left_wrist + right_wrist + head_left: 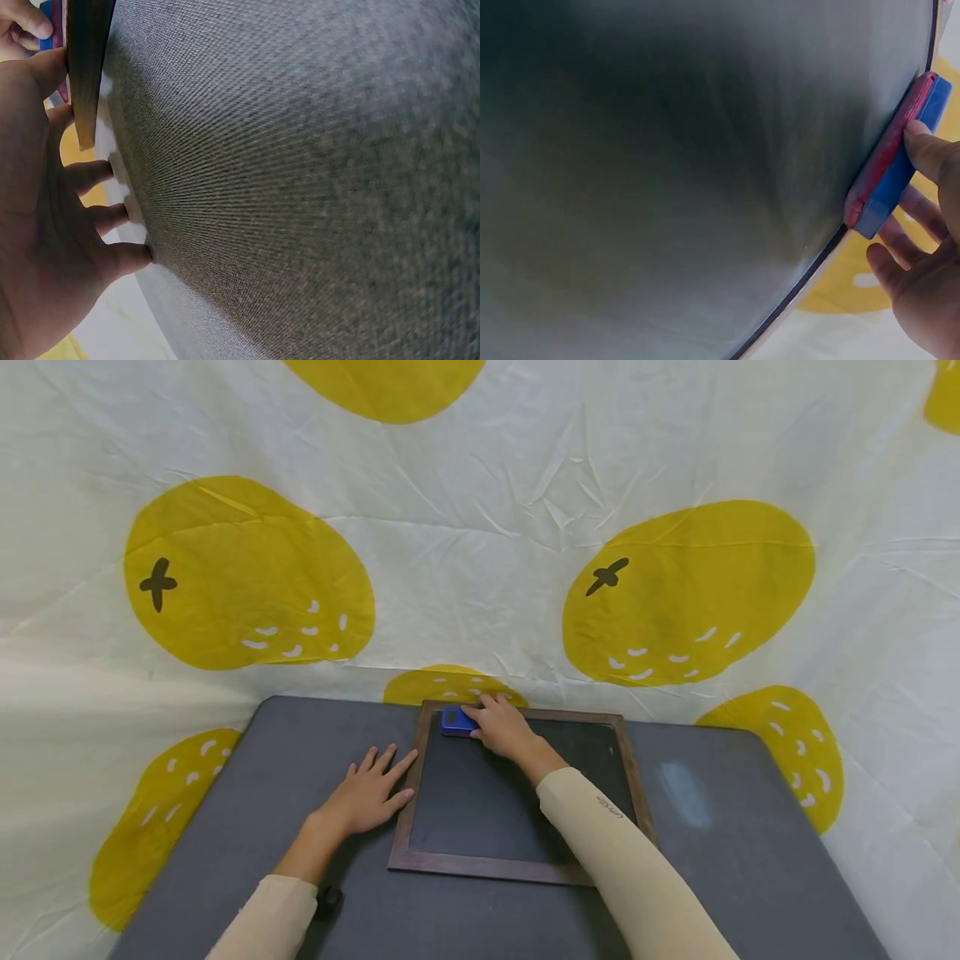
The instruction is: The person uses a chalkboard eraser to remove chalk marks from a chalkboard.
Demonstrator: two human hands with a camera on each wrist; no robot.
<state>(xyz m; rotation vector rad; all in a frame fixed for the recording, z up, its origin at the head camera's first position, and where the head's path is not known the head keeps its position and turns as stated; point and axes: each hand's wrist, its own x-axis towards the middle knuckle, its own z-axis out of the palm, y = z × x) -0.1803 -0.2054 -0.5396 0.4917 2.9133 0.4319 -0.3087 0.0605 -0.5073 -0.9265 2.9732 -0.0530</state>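
Observation:
A blackboard [480, 814] in a brown wooden frame [495, 867] lies flat on the grey table. Near its top left corner, my right hand [504, 727] grips a blue blackboard eraser [456, 722] between thumb and fingers. In the right wrist view the eraser [906, 161] shows its reddish-pink pad against the board, by the far edge of the frame. My left hand [367, 795] is spread on the table at the frame's left side. Its thumb and index finger touch the wood, while the other fingertips [112, 217] rest on the table fabric in the left wrist view.
A pale chalky smear [684, 793] marks the grey table [757, 868] right of the board. Behind the table's far edge hangs a white cloth [465, 585] printed with large yellow fruit shapes. A small black object [328, 900] sits by the left wrist.

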